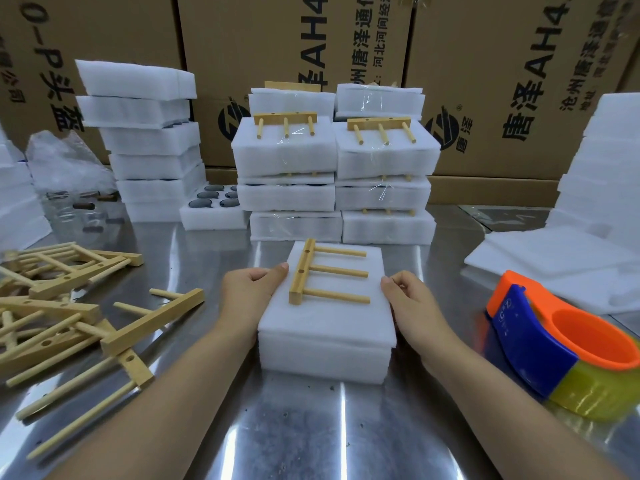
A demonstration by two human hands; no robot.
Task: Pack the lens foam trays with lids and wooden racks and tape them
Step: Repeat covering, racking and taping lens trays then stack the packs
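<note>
foam pack (327, 327): light, soft; likely dents, so grip the sides gently.
wooden rack (322, 275): stiff, loose on top, may slide.
left hand (249, 292), right hand (412, 303): both gripping pack's sides.

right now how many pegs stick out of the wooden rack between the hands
3: the far peg, the middle peg and the near peg, all pointing right from the bar, lying on the foam lid. None hidden.

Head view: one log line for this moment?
left hand grips white lidded foam tray | right hand grips it too | pale wooden three-peg rack lies on top | orange-and-blue tape dispenser idle
</note>
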